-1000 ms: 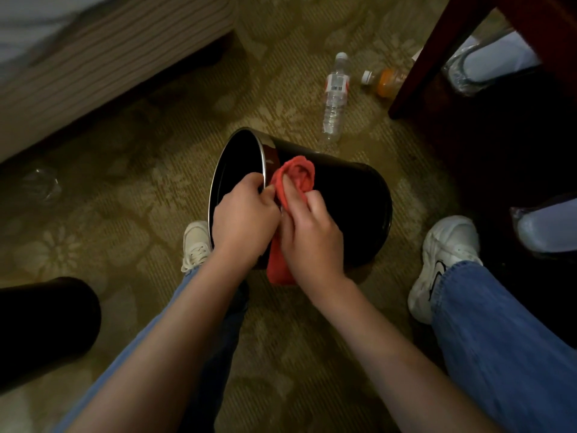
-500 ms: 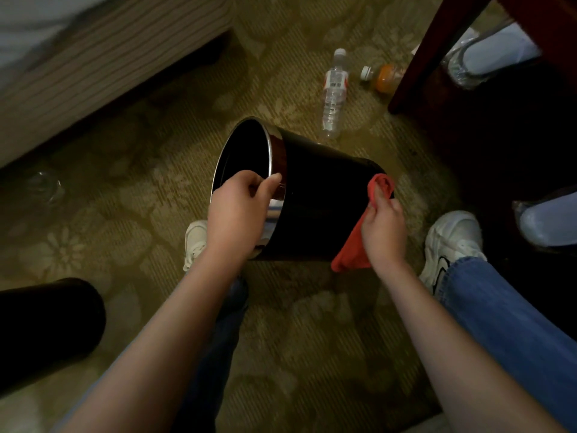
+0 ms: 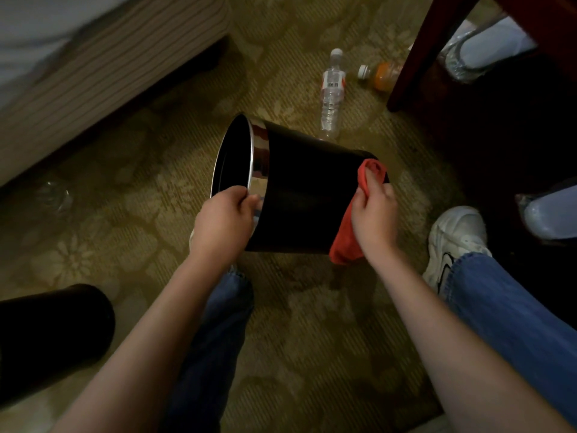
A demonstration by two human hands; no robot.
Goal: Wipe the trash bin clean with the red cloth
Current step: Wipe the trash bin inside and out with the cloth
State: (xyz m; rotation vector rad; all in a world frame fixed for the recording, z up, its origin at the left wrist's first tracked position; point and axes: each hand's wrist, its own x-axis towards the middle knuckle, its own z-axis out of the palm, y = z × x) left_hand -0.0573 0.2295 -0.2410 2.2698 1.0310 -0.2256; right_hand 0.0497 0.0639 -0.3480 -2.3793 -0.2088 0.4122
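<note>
A black trash bin [image 3: 306, 189] with a shiny metal rim lies tilted on its side above the patterned carpet, its mouth facing left. My left hand [image 3: 223, 225] grips the near part of the rim, fingers curled over the edge. At the bin's bottom end on the right, my right hand [image 3: 374, 214] holds the red cloth [image 3: 343, 245] against the black wall. The cloth bunches above my fingers and hangs down below my palm.
A clear water bottle [image 3: 331, 95] and an orange drink bottle [image 3: 379, 75] lie on the carpet beyond the bin. A dark wooden furniture leg [image 3: 427, 51] stands at the upper right. A second black bin [image 3: 46, 335] lies at the lower left. A striped bed base [image 3: 93, 67] fills the upper left.
My right hand slid the red cloth from the rim along the bin's side to its bottom end, where it now stays. My left hand shifted its grip on the rim.
</note>
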